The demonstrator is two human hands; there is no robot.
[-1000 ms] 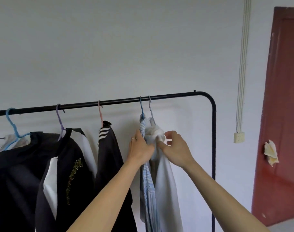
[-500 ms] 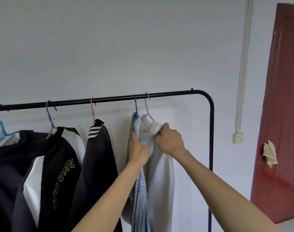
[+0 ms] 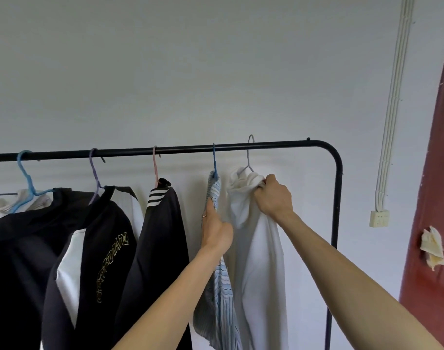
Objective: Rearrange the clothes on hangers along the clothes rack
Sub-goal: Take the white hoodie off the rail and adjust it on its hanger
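Observation:
A black clothes rack (image 3: 266, 147) runs across the view and bends down at the right. My right hand (image 3: 272, 198) grips the bunched shoulder of a white garment (image 3: 259, 261) on a grey hanger (image 3: 248, 157), whose hook rises above the rail. My left hand (image 3: 216, 231) holds the blue striped shirt (image 3: 222, 294) just under its blue hanger (image 3: 214, 160). Further left hang a black jacket with white stripes (image 3: 163, 236) on a pink hanger, a black and white jacket with gold lettering (image 3: 94, 248) on a purple hanger, and a dark garment (image 3: 19, 236) on a light blue hanger.
The rack's right post (image 3: 336, 223) stands just right of the white garment. Behind it is a pale wall with a cable duct and socket (image 3: 379, 218). A red door (image 3: 433, 210) with crumpled paper stuck on it fills the right edge.
The white garment and its grey hanger have moved right, away from the striped shirt, and the hook now sits lifted above the rail. My right hand went with it; the left stayed on the striped shirt.

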